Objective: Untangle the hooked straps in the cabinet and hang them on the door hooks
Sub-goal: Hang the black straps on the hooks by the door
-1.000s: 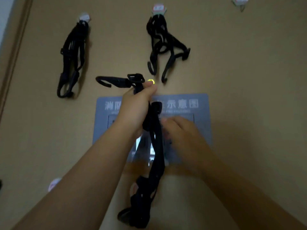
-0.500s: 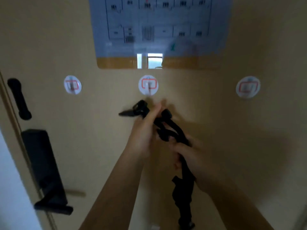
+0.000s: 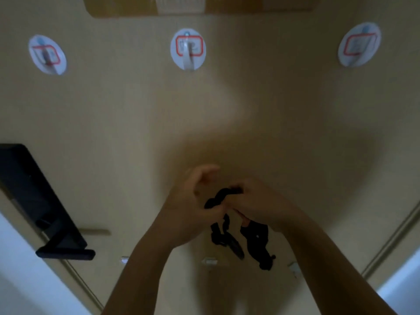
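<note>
A black hooked strap (image 3: 227, 226) is bunched between both hands in front of the tan door (image 3: 136, 123). My left hand (image 3: 193, 208) pinches its upper part, thumb and fingers curled. My right hand (image 3: 261, 203) grips the strap from the right, and two loose ends hang below it. Three round white adhesive hooks sit in a row above: the left hook (image 3: 47, 54), the middle hook (image 3: 188, 49) and the right hook (image 3: 359, 44). All three hooks are bare. The strap is well below the middle hook.
A black lock body with a lever handle (image 3: 45, 214) sticks out at the door's left edge. The bottom of a wall sign (image 3: 200, 7) shows at the top. Small white fittings (image 3: 210, 261) lie low on the door. Bright gaps flank the door on both sides.
The view has tilted downward, so the upper hung straps and the sign left the frame. Both hands dropped lower with the strap, which is now more bunched between them.
</note>
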